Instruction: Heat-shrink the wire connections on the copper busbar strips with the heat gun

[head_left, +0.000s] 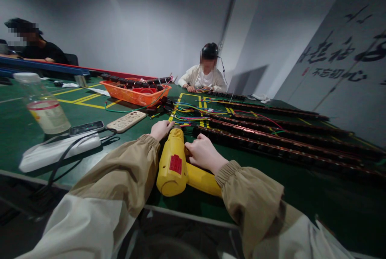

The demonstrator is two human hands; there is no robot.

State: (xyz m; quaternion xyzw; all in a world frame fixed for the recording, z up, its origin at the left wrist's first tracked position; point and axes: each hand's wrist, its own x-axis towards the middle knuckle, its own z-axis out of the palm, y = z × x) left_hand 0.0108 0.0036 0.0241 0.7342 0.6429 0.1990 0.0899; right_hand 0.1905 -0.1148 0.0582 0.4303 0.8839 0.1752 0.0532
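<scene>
A yellow heat gun [172, 166] with a red label lies in front of me, its nozzle facing away and its handle to the right. My right hand [205, 152] is closed against the gun's side where body and handle meet; some of its fingers are hidden. Beyond the nozzle, my left hand [161, 129] is closed, its fingertips pinched at the ends of coloured wires [193, 119]. The exact grip is too small to see clearly. These wires run right to long dark strips [271, 142] lying side by side on the green table.
An orange basket [132, 95] holds dark rolled parts. Nearer, at left, are a bottle [45, 106], a white power strip [60, 152] with black cables, a dark device [86, 128] and a beige remote-like object [126, 121]. One person [205, 76] sits opposite; another [39, 46] is far left.
</scene>
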